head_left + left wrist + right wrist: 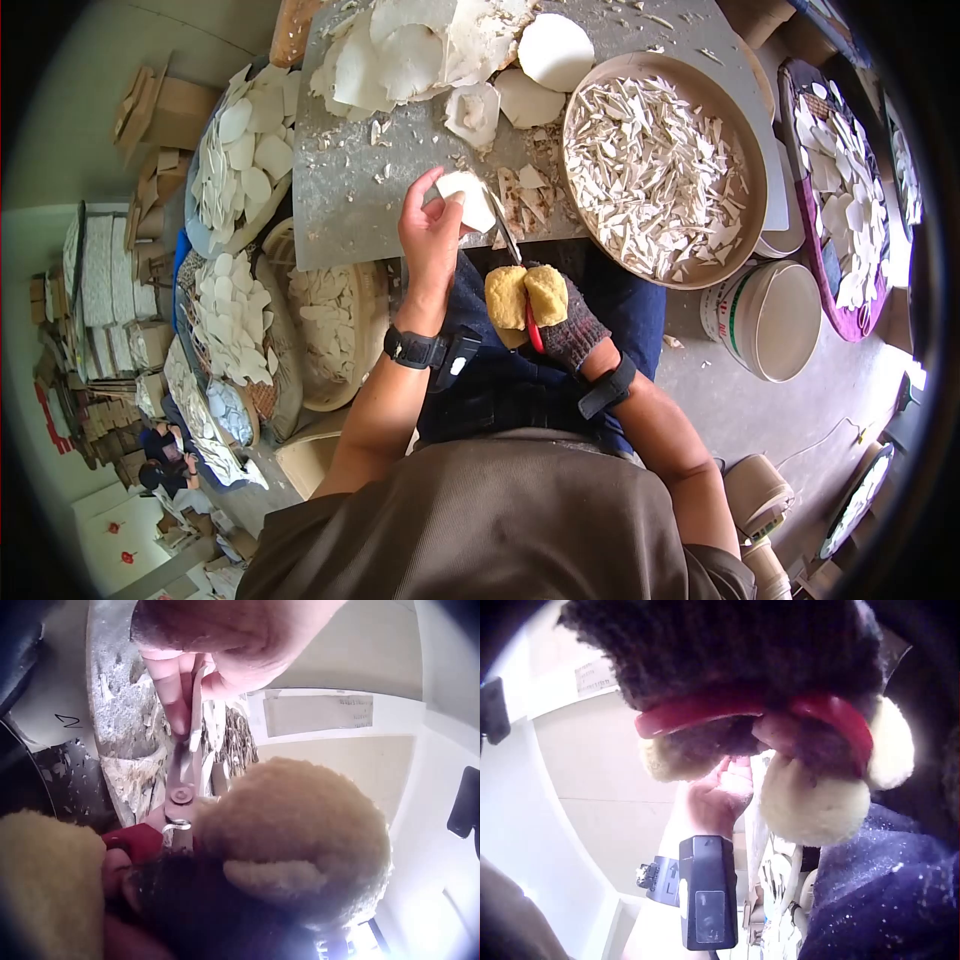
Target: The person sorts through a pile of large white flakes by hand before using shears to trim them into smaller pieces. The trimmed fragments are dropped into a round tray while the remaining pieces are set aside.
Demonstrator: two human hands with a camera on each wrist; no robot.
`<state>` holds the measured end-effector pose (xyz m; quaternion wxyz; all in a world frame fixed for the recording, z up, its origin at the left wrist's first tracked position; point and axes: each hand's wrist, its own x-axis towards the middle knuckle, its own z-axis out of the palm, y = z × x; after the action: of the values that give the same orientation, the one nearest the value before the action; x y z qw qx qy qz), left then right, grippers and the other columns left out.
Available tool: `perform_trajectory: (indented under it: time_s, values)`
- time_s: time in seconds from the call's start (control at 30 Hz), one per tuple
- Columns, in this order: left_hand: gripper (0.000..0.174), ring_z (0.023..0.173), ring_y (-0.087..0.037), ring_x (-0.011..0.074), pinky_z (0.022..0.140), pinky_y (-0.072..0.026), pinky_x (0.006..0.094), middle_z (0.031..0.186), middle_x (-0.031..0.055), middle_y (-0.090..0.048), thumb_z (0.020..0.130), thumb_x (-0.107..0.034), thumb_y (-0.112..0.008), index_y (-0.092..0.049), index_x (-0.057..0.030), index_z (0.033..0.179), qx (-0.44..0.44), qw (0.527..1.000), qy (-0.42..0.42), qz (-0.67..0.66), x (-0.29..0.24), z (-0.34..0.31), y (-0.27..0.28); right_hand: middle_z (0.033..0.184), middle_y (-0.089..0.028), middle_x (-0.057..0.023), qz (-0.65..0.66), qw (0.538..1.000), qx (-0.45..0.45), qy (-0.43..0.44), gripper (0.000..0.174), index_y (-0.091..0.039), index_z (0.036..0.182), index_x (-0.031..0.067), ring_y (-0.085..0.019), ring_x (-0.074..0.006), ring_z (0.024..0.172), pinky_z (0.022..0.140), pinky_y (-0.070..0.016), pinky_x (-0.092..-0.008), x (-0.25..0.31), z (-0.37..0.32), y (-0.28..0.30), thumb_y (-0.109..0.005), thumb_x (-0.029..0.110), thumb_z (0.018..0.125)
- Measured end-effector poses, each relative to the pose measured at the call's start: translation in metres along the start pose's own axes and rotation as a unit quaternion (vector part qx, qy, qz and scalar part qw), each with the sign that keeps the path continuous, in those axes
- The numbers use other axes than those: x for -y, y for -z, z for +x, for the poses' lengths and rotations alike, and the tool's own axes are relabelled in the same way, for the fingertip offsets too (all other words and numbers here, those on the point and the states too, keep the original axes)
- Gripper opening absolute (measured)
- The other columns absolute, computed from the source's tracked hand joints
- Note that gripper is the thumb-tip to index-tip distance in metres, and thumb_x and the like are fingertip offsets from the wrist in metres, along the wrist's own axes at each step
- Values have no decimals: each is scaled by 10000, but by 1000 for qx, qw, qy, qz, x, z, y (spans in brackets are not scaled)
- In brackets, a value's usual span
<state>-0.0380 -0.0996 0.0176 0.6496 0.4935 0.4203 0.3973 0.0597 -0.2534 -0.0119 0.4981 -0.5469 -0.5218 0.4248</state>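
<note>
My bare left hand [430, 240] pinches a thin, flat white piece [467, 203] between thumb and fingers, over the table's near edge. In a dark knitted glove, my right hand [575, 330] grips red-handled scissors [509, 240]. Thick yellow spongy padding [545, 295] is fixed about the handles and hides much of the fingers. The blades reach up to the white piece's right edge. Seen from the left wrist, the scissors' pivot [181, 795] sits just below the piece's thin edge [196, 712]. In the right wrist view the red handle loops [697, 712] lie around the gloved fingers.
The grey metal table [345, 215] bears a heap of white sheets [400, 60] and scattered scraps. A round tray [755, 205] of white slivers overhangs its near right corner. A bucket [780, 320] stands below right. Baskets of white pieces [235, 320] stand at left.
</note>
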Motion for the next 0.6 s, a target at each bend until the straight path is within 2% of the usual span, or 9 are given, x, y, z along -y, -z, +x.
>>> perform_trajectory:
  time_s: [0.1, 0.17, 0.23, 0.3, 0.37, 0.47, 0.53, 0.6]
  values:
    - [417, 713, -632, 124, 607, -546, 255, 881, 106, -659, 862, 7, -559, -458, -7, 1267, 20, 1000, 10, 16, -5, 5, 0, 983, -658, -91, 38, 999, -8, -6, 167, -605, 1025, 23, -643, -188, 902, 770, -510, -317, -10, 1, -4, -558, 109, 890]
    - [411, 698, -629, 117, 593, -543, 252, 851, 95, -657, 855, 11, -564, -475, 0, 1257, 54, 998, 22, 39, -5, 5, 3, 933, -651, -104, -10, 1000, -16, 16, 196, -613, 982, 41, -629, -241, 871, 751, -505, -349, -18, 2, -3, -602, 131, 808]
    - [405, 687, -627, 112, 584, -542, 252, 826, 85, -654, 849, 12, -569, -490, 6, 1247, 67, 996, 34, 43, -6, 4, 4, 842, -634, -132, -155, 985, -29, 76, 266, -628, 896, 73, -599, -345, 809, 712, -495, -414, 3, 9, 7, -673, 175, 655]
    - [398, 680, -625, 108, 582, -544, 254, 805, 76, -650, 844, 12, -574, -503, 11, 1236, 54, 997, 42, 25, -6, 3, 1, 927, -652, -110, -79, 996, -3, 36, 217, -615, 980, 43, -631, -247, 867, 748, -505, -348, -1, 7, 5, -629, 140, 786]
    - [401, 682, -626, 108, 580, -543, 254, 805, 76, -650, 844, 9, -575, -501, 11, 1238, 60, 996, 54, 28, -3, 4, 5, 968, -663, -101, -27, 1000, 13, -2, 196, -610, 1023, 27, -648, -198, 893, 766, -510, -314, -5, 3, 4, -607, 121, 851]
    - [411, 687, -628, 109, 580, -544, 255, 816, 81, -652, 843, 4, -580, -494, 10, 1245, 65, 995, 71, 33, 1, 5, 9, 898, -653, -107, -1, 1000, -3, -29, 207, -622, 972, 48, -637, -246, 836, 716, -505, -346, -7, -1, 1, -630, 139, 787]
    - [407, 695, -629, 112, 581, -545, 256, 828, 86, -653, 843, 0, -583, -495, 7, 1240, 63, 995, 76, 28, 1, 6, 9, 763, -632, -115, -5, 999, -43, -8, 227, -645, 868, 93, -611, -340, 734, 622, -496, -413, -3, 1, 0, -679, 182, 662]
    - [388, 709, -632, 115, 580, -546, 257, 843, 91, -655, 844, -5, -586, -501, 3, 1223, 59, 995, 78, 18, 0, 6, 7, 747, -628, -114, 3, 999, -47, 4, 227, -646, 869, 91, -610, -340, 716, 612, -497, -406, 1, 2, 1, -677, 194, 669]
